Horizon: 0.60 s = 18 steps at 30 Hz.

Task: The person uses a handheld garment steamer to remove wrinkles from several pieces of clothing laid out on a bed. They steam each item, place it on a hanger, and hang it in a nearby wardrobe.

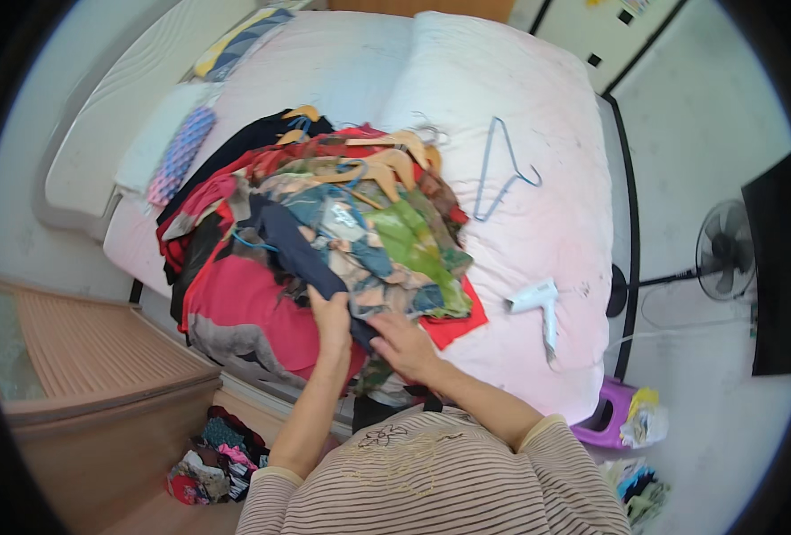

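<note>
A folded strip of dark navy cloth (302, 241) runs across a heap of clothes on the bed. My left hand (332, 324) grips it near its lower end, thumb on top. Fingers of my right hand (405, 344) reach the cloth's lower right edge; blur hides whether they pinch it. Just beyond lies a blue, peach and green patterned garment (362, 247) with a pale label. Wooden hangers (378, 174) stick out of the heap's upper side. A pink and grey garment (255, 307) spreads left of my left hand, near a blue hanger (255, 244).
On the pale bed sheet (449, 73) lie a loose blue hanger (502, 170) and a white hair dryer (539, 307). A standing fan (723, 247) is to the right, above a purple stool (606, 414). More clothes (218, 455) lie in a wooden compartment at lower left.
</note>
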{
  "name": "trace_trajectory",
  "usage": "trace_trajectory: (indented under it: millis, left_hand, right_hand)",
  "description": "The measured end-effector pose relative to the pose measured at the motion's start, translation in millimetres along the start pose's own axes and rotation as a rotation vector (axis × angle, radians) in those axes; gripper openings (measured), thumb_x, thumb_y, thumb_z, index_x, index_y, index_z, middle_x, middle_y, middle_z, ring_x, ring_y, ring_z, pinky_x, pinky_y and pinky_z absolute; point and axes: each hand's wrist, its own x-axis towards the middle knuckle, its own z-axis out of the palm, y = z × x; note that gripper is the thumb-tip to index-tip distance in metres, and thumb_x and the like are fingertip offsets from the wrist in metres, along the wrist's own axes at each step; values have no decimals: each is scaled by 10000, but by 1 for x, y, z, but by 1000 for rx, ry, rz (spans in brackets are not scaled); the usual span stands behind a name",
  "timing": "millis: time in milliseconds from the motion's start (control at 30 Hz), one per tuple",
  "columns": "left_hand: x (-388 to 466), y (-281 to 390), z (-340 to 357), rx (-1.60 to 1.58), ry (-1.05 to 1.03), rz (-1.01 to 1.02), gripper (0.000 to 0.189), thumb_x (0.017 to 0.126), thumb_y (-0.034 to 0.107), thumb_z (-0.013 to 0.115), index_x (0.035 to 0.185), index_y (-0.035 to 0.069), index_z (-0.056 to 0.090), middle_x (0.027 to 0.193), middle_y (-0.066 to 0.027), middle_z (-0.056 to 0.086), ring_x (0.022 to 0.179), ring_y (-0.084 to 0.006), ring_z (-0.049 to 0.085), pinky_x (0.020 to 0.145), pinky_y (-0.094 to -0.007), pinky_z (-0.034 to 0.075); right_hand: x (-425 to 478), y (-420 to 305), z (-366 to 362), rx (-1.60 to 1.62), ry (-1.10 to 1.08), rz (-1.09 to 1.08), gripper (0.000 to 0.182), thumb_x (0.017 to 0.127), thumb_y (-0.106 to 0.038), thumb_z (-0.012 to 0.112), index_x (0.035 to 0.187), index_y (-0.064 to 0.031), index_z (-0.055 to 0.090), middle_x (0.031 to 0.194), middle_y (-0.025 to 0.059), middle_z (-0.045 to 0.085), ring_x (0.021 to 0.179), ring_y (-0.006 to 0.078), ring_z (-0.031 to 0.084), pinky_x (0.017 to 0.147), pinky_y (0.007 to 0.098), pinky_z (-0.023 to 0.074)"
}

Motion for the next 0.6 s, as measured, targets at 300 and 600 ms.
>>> trace_trajectory:
  millis: [300, 600]
  left_hand:
    - [-113, 86, 148, -16, -145, 136, 567, 729, -16, 487, 1271, -58, 324, 1079, -98, 516, 868, -142, 528, 744, -221, 425]
    - [-201, 101, 265, 105, -761, -19, 509, 739, -1, 517, 1243, -12, 443, 1120, -41, 554, 978, -109, 518, 879, -235, 384]
  right_hand:
    - [-210, 222, -150, -499, 309, 1063, 517, 760, -148, 600, 1205, 39, 415, 1171, 238, 483, 1081, 363, 469, 900, 432, 387]
    - [-233, 246, -205, 709, 330, 1234, 294, 643, -62, 584, 895, 12, 454, 682, 96, 510, 459, 177, 477, 369, 318, 390]
